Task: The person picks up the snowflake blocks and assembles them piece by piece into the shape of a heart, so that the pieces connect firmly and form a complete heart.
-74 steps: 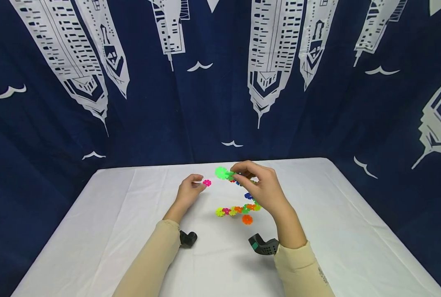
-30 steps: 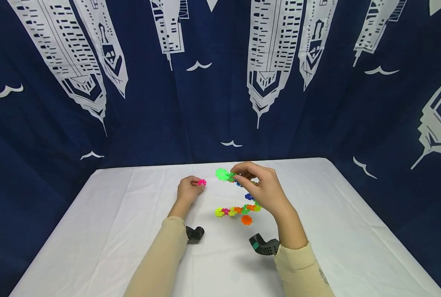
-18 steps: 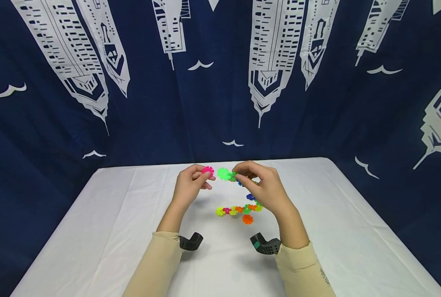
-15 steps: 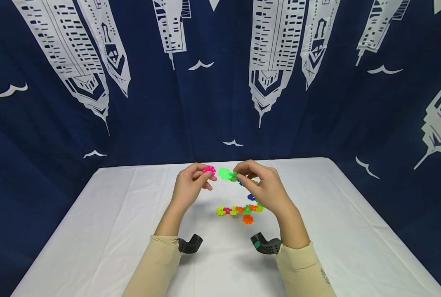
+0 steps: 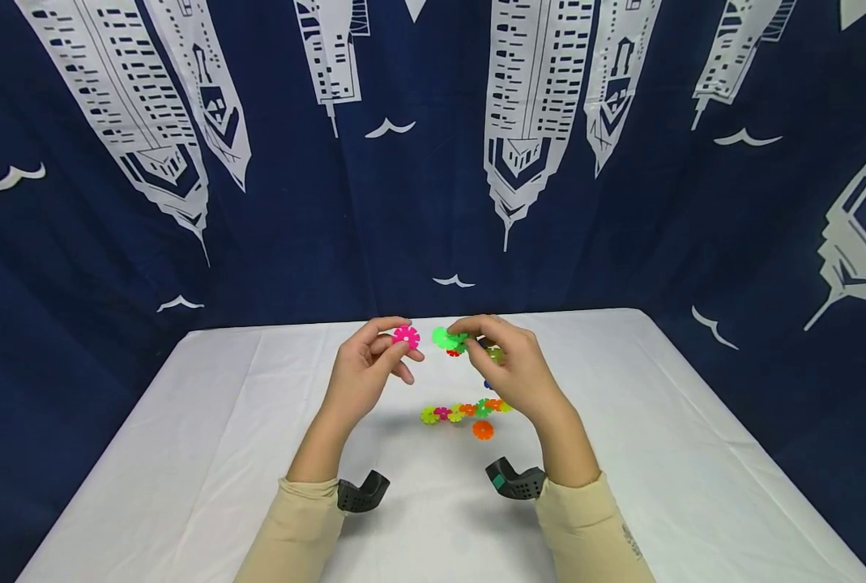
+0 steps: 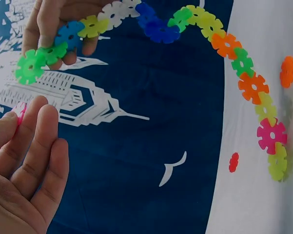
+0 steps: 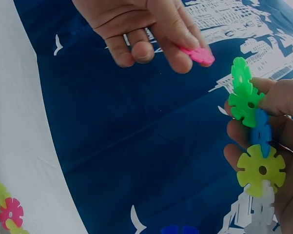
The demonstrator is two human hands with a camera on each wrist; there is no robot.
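My left hand [image 5: 356,368] pinches a pink flower-shaped interlocking disc [image 5: 411,333] between thumb and fingers, its other fingers spread. Opposite it, my right hand [image 5: 514,356] grips the upper end of a chain of such discs, near the bright green end disc [image 5: 441,338]. A small gap separates the pink disc from this green one. The left wrist view shows the chain curving down through blue discs [image 6: 161,32] and an orange disc [image 6: 247,87] to a yellow disc [image 6: 278,168] at its far end. My right palm hides part of the chain in the head view.
On the white-covered table [image 5: 148,453] lie a loose orange disc [image 5: 478,433] in front of the chain and a red disc [image 5: 453,354] behind it. A dark blue curtain [image 5: 403,210] with white buildings hangs behind the table. Each wrist wears a black camera mount.
My left hand has picked the pink disc off the table and raised it level with the green end disc. My right hand has stayed nearly in place, holding the chain.
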